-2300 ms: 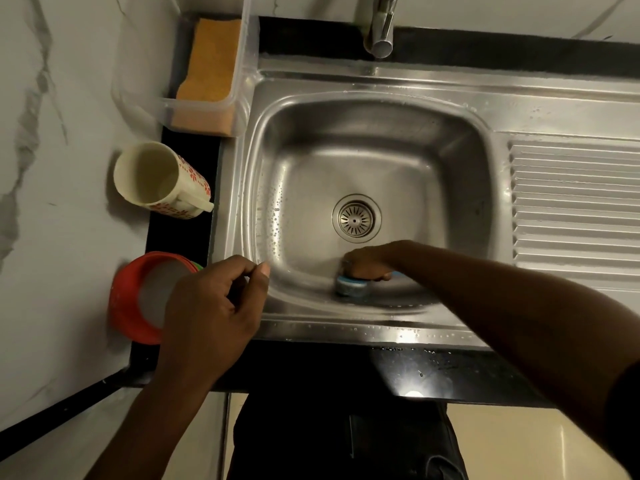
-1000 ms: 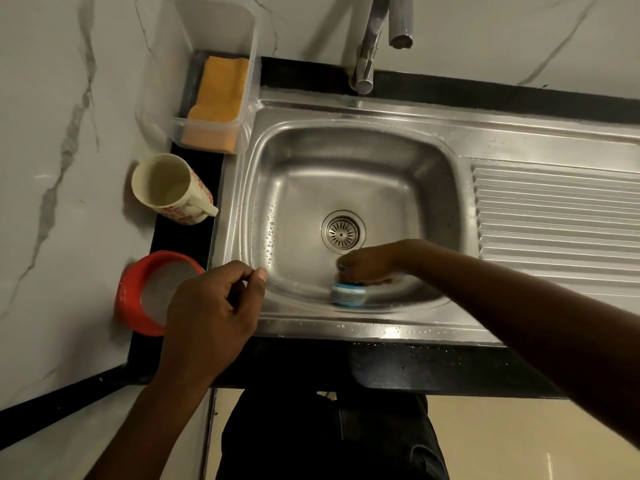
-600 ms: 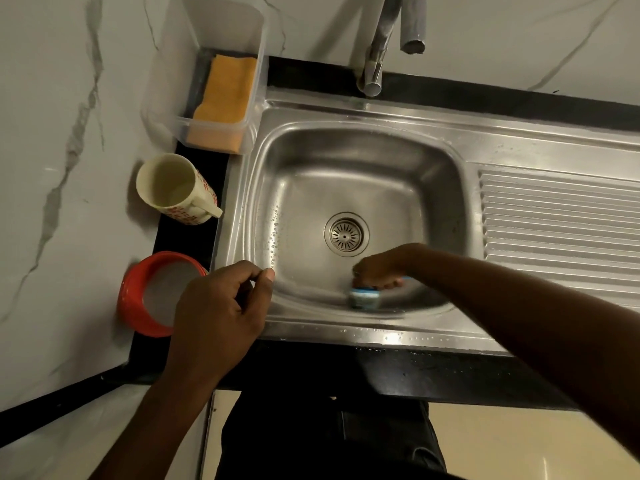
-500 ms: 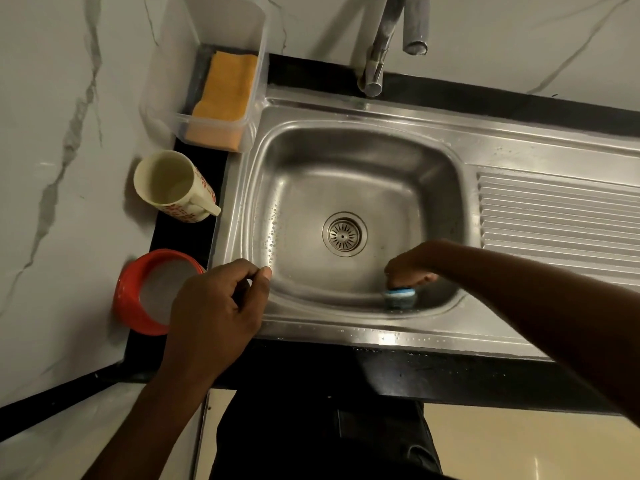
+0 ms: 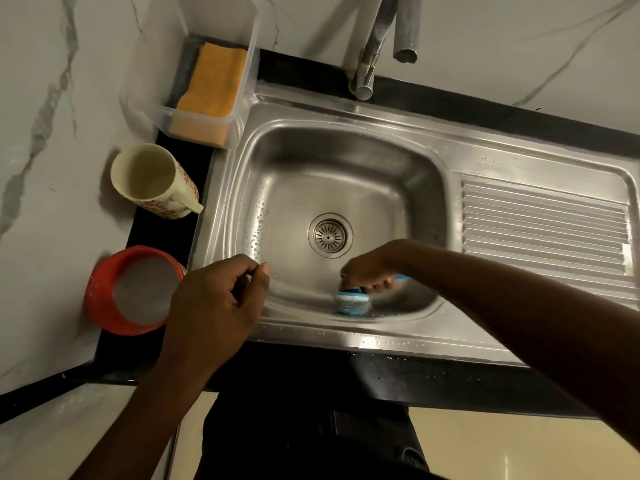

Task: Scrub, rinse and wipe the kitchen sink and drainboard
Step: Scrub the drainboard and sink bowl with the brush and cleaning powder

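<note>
A stainless steel sink [image 5: 346,157] has a round drain [image 5: 330,235] in its floor and a ribbed drainboard [image 5: 543,223] to the right. My right hand [image 5: 372,270] grips the blue handle of a scrub brush [image 5: 351,302], whose head presses on the near floor of the basin, below and right of the drain. My left hand [image 5: 216,303] hovers at the sink's near left corner, fingers curled with thumb and forefinger together; I see nothing between them. Water drops dot the left wall and the front rim.
A tap [image 5: 372,53] rises behind the basin. On the black counter strip to the left stand a clear tub [image 5: 145,102] holding an orange sponge [image 5: 213,84], a cream mug [image 5: 152,181] and a red bowl [image 5: 104,299]. Marble walls close in the left and back.
My right hand slid the brush right along the near floor of the basin, then back left toward the drain. My left hand stayed at the near left corner.
</note>
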The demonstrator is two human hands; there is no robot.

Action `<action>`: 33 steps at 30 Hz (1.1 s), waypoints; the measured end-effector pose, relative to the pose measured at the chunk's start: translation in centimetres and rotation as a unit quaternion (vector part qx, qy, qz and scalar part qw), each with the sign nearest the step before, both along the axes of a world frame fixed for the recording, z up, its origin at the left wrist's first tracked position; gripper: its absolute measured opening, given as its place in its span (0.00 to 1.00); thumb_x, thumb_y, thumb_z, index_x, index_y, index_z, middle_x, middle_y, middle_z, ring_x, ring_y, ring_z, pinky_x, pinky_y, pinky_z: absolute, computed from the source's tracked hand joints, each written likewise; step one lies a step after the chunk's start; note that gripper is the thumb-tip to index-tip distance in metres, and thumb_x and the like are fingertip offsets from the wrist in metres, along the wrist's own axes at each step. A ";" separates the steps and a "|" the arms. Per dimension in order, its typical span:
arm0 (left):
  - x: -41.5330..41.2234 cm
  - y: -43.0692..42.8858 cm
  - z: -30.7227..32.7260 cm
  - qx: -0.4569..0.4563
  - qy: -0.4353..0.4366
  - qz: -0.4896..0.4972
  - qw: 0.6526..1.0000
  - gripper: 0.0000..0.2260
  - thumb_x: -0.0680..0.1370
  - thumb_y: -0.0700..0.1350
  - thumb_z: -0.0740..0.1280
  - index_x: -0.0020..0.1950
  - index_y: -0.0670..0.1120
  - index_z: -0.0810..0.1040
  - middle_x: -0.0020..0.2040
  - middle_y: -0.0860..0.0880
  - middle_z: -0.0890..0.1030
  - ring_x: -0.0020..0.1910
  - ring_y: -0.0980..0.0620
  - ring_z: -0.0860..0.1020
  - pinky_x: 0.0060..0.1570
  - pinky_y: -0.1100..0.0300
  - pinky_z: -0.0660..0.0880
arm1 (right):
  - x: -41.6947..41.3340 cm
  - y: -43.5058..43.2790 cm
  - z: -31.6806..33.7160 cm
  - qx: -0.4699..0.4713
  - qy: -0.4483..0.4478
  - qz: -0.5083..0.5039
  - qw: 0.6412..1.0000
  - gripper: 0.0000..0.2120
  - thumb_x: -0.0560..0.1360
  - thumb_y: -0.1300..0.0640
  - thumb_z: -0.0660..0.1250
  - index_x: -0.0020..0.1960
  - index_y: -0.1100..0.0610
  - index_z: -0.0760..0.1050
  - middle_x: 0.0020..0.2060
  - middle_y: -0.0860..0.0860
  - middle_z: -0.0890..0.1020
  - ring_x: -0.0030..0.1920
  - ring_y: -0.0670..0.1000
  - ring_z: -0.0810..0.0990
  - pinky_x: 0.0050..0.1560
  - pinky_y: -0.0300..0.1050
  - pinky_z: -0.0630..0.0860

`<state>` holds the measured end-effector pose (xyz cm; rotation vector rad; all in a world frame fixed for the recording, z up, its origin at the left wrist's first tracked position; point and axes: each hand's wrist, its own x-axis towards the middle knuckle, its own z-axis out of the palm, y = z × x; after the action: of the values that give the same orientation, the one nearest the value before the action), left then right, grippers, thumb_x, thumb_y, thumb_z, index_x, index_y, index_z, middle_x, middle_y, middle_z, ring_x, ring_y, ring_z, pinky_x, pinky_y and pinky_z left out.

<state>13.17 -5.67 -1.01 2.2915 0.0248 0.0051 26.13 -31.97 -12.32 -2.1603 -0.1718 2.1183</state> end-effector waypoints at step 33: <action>-2.3 0.1 -1.0 0.005 0.042 0.034 0.999 0.13 0.83 0.50 0.68 0.40 0.49 0.79 0.27 0.52 0.74 0.26 0.49 0.74 0.28 0.54 0.72 | -0.3 0.3 -6.0 -0.070 -0.007 0.061 0.996 0.08 0.80 0.56 0.65 0.47 0.60 0.77 0.45 0.58 0.81 0.43 0.56 0.80 0.53 0.49 0.77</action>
<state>10.85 -5.57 -1.99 2.2989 0.1457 -0.0562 25.84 -31.67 -18.30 -2.2981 -0.1650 2.2428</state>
